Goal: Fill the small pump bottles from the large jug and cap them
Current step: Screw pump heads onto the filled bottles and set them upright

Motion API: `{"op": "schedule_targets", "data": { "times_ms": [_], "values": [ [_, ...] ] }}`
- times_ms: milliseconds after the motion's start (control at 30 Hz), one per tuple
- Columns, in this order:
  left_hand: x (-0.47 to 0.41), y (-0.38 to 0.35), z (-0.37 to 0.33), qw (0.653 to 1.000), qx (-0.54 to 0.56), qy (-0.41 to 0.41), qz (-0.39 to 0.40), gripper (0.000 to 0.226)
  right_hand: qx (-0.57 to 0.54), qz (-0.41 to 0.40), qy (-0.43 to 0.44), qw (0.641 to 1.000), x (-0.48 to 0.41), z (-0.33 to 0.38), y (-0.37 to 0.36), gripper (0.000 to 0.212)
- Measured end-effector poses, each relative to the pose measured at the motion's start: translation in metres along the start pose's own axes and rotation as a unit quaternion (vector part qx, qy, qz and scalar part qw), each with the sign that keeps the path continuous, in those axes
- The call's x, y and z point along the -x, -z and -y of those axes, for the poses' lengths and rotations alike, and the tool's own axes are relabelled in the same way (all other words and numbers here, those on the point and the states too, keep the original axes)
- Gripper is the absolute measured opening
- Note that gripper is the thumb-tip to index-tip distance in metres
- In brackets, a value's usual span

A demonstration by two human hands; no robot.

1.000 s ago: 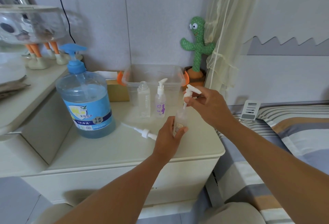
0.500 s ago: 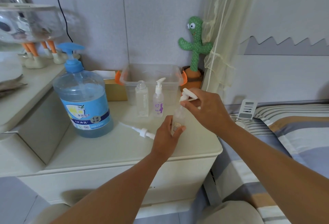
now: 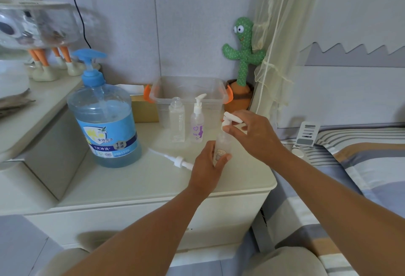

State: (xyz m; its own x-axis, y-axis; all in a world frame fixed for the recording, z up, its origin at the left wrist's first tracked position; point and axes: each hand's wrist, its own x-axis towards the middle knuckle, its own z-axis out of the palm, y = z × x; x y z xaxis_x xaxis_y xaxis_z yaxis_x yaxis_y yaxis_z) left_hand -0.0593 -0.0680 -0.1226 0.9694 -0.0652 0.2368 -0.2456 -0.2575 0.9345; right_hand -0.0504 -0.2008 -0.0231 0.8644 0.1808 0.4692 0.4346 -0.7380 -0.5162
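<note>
At centre frame a small bottle [image 3: 221, 144] is gripped round its body by the left hand [image 3: 206, 163] over the counter [image 3: 131, 185]; its pump [image 3: 231, 119] is pinched by the right hand [image 3: 254, 139], fingers [image 3: 233, 131] curled. The thin plastic is judged light and squeezable, best held low, gently

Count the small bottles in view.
3. An uncapped bottle and a pump-topped bottle stand before the clear bin; the left hand grips a third bottle, its pump head pinched by the right hand. None looks hidden.
</note>
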Motion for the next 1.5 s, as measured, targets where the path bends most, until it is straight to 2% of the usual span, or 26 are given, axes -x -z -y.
{"op": "schedule_targets", "data": {
  "times_ms": [200,467,633,700,733,833,867,967,1133,1200,1333,1500],
  "values": [
    [0.0,0.0,0.0,1.0,0.003,0.0,0.0,0.028,-0.02,0.03,-0.024,0.999,0.002,-0.005,-0.003,0.028],
    [0.001,0.0,-0.002,1.0,0.003,-0.009,0.003,0.022,0.002,0.008,-0.029,1.0,0.0,-0.004,-0.005,0.025],
    [0.001,0.001,-0.002,1.0,-0.003,-0.012,-0.002,0.023,-0.025,-0.043,-0.045,0.998,0.004,0.0,-0.011,0.025],
    [0.001,0.001,-0.003,1.0,-0.009,-0.014,-0.003,0.022,-0.045,-0.038,-0.064,0.996,0.005,-0.001,-0.013,0.028],
    [0.002,0.001,-0.004,1.0,-0.01,-0.015,-0.003,0.022,-0.056,-0.02,-0.07,0.996,0.005,-0.004,-0.013,0.034],
    [0.003,0.002,-0.004,1.0,-0.004,-0.013,-0.002,0.02,-0.119,0.062,-0.073,0.988,0.007,-0.009,-0.007,0.072],
    [0.002,0.002,-0.003,1.0,-0.001,-0.012,-0.001,0.021,-0.138,0.074,-0.063,0.986,0.007,-0.01,-0.004,0.075],
    [0.001,0.001,-0.002,1.0,0.0,-0.008,0.001,0.022,-0.178,0.076,-0.034,0.98,0.007,-0.008,0.002,0.052],
    [0.0,0.0,-0.001,1.0,-0.003,-0.005,0.001,0.024,-0.177,0.035,-0.056,0.982,0.002,-0.007,-0.002,0.021],
    [0.001,0.0,-0.001,1.0,-0.005,-0.004,0.003,0.024,-0.155,0.004,-0.07,0.985,0.0,-0.007,-0.007,0.021],
    [0.002,0.0,-0.001,1.0,0.001,-0.001,0.002,0.02,-0.155,-0.034,-0.098,0.982,-0.002,-0.005,-0.015,0.034],
    [0.002,0.0,-0.001,1.0,-0.004,0.0,0.004,0.023,-0.144,-0.005,-0.091,0.985,-0.001,-0.004,-0.013,0.054]
  ]
}}
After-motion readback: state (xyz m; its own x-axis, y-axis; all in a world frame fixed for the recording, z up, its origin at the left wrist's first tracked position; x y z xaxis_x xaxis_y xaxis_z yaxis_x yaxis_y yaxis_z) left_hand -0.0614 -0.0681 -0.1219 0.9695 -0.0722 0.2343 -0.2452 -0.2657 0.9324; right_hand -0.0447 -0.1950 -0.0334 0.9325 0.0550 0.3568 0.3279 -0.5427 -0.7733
